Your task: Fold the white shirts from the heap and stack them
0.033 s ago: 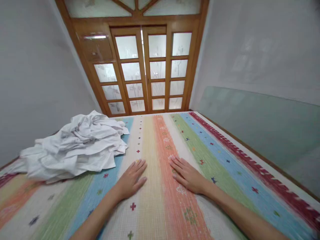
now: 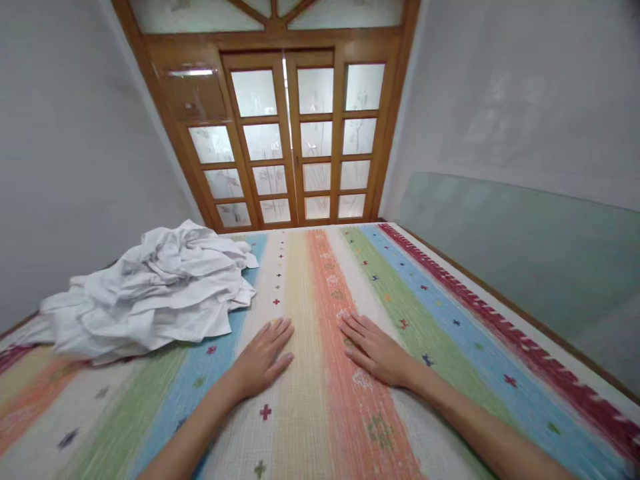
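Observation:
My left hand (image 2: 263, 360) lies flat, palm down, on the striped cloth (image 2: 306, 400), over its cream and pale yellow stripes. Its fingers point forward and the thumb is held apart. Also palm down, my right hand (image 2: 376, 351) rests on the orange stripe with its fingers stretched out. Neither hand holds anything. Beyond and to the left of my left hand is a crumpled heap of white fabric (image 2: 165, 287), apart from both hands. Its folds hide what kind of item it is.
Wooden doors (image 2: 295, 160) with patterned glass panes stand at the far end. A plain wall (image 2: 75, 133) rises on the left. Along the right wall (image 2: 500, 87) runs a pale green panel (image 2: 515, 240), beside the cloth's dark red border (image 2: 500, 320).

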Demonstrator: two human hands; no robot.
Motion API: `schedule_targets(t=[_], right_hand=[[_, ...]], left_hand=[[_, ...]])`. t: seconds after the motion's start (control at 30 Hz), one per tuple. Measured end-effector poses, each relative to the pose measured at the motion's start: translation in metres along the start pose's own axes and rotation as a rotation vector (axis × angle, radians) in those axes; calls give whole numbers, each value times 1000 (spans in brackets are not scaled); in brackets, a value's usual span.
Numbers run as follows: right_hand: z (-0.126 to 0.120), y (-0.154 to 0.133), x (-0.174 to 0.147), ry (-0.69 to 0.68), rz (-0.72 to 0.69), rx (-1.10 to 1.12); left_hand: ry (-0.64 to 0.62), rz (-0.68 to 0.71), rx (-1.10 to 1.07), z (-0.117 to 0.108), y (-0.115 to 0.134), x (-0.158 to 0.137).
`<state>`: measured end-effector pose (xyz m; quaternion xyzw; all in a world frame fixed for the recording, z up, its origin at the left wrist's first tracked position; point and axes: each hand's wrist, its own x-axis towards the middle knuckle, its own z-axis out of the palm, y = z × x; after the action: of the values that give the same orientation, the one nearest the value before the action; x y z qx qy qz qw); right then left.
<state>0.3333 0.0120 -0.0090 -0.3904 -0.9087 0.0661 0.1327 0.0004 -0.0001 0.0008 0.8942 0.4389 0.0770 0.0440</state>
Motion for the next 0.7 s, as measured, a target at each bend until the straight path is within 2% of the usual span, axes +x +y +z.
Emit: schedule_targets(t=[0.47, 0.6, 0.7], right_hand=[[4, 5, 1, 8, -14, -22], [18, 14, -3, 43, -73, -44], [36, 37, -8, 125, -164, -33]], left_hand=[[-28, -18, -92, -11, 7, -3], [-10, -32, -140, -13, 15, -6], [20, -13, -148, -11, 15, -6]])
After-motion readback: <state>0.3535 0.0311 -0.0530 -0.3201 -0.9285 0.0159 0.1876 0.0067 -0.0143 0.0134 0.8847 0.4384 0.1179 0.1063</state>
